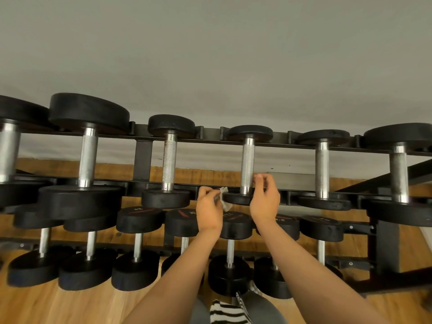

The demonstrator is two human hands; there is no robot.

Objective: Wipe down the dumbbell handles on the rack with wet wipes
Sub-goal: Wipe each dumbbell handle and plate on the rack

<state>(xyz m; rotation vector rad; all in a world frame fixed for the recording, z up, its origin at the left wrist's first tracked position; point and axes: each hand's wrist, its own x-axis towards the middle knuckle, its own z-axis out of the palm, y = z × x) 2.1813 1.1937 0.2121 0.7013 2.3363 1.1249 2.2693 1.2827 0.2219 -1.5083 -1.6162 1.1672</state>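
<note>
Striped fabric (225,314), black and white, sits at the bottom edge, closest to the lens. Two bare forearms rise on either side of it.

Left hand (208,208): fingers (204,191) curled tight, clamped on a crumpled white wet wipe (223,199). The wipe pokes out to the right of the fist, over the front rail of the upper tier.

Right hand (265,202): thumb and forefinger fingertips (258,177) drawn together, other fingers curled under. The tips sit right against the lower end of a steel dumbbell handle (247,160). Cannot tell whether they touch it or pinch anything.

That handle belongs to the fourth dumbbell from the rack's left end, upper tier, lying across the back and front rails. The wipe is just left of its near head.

Black steel rack (143,160), two tiers.
- Upper tier: six dumbbells (88,150), the leftmost cut by the frame edge.
- Lower tier: seven smaller ones, some partly behind the forearms.
- All have black round heads and bright metal handles.

Wood floor (35,305) lies under the rack, with a grey wall (210,54) behind.
</note>
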